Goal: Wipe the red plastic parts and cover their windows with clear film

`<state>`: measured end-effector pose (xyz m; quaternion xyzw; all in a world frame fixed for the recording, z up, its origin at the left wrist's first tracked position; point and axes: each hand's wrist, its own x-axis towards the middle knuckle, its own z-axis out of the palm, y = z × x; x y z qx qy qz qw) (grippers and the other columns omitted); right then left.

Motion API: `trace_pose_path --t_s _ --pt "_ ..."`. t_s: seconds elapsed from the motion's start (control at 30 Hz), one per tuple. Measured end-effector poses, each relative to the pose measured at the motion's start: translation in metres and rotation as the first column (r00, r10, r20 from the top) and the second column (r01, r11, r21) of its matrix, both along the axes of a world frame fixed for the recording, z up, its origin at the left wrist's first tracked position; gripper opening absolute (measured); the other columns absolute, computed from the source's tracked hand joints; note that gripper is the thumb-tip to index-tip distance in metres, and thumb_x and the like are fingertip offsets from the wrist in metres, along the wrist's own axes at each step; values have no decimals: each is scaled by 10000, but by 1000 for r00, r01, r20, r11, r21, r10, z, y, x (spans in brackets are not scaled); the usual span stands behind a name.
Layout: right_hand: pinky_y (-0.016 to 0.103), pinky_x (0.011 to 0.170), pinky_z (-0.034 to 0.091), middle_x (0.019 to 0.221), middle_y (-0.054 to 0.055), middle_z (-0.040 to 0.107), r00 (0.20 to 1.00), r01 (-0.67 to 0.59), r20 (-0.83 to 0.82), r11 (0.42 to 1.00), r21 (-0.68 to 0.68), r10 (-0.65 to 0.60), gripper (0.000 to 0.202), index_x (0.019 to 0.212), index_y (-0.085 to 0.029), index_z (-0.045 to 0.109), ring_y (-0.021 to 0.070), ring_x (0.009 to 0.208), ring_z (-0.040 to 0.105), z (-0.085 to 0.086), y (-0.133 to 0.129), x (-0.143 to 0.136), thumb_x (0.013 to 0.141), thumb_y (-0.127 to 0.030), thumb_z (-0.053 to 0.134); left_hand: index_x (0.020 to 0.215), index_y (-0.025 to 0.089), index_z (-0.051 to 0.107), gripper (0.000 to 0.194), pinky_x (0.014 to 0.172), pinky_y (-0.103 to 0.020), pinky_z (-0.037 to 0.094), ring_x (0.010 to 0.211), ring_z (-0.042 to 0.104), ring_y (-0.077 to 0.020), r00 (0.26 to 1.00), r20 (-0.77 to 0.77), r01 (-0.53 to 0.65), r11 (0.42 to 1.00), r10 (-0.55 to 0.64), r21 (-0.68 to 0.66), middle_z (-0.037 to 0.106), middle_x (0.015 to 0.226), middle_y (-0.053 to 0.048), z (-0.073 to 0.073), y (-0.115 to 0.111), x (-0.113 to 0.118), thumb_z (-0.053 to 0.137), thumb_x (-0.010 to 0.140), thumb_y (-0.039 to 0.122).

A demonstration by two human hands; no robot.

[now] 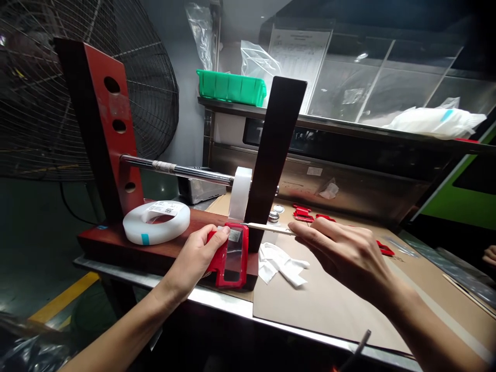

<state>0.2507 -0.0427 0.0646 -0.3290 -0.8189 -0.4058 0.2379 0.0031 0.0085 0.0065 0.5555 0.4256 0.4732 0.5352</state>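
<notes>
My left hand [196, 261] grips a red rectangular frame [243, 258] with a clear window, its thumb on the upper left edge. In my right hand [341, 243] is a thin white stick-like tool [271, 228], whose tip touches or nearly touches the frame's top edge. Just above the frame, a strip of film hangs from a tape roll [241, 191] on the metal rod [186, 172] of a red-and-black stand [116, 103]. Another large translucent roll [134, 227] lies flat on the stand's base. Crumpled white wipes [281, 263] rest right of the base.
Several red parts [304, 213] lie on the brown board [310, 305] at the back. A green bin [232, 89] and a white bag [434, 121] sit on the shelf. A large fan [155, 93] stands left. Another person's hand [490, 254] shows at the right edge.
</notes>
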Motion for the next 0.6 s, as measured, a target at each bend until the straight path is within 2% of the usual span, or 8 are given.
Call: trace_pose_path --t_s 0.27,0.47,0.6 --pt "234 533 320 754 19 639 999 -3 41 1000 -15 4 187 1090 -171 613 95 576 528 2 3 0 951 -149 489 745 172 541 433 488 -209 339 538 408 -101 1000 18 10 1000 -10 1 490 627 41 0 2 -1 642 731 593" --pt "243 528 313 709 1 596 997 21 71 999 -24 -20 198 1095 -179 600 96 548 479 0 4 2 959 -164 458 754 162 550 441 487 -213 326 537 414 -103 1000 23 22 999 -21 -24 500 626 38 0 3 -1 639 736 594" --pt "258 532 294 703 8 568 994 30 108 999 16 -32 232 1114 -162 601 112 552 440 -3 5 1 921 -104 487 765 160 559 435 514 -219 347 570 434 -111 999 27 20 999 -19 -27 514 647 31 0 2 -1 638 745 587"
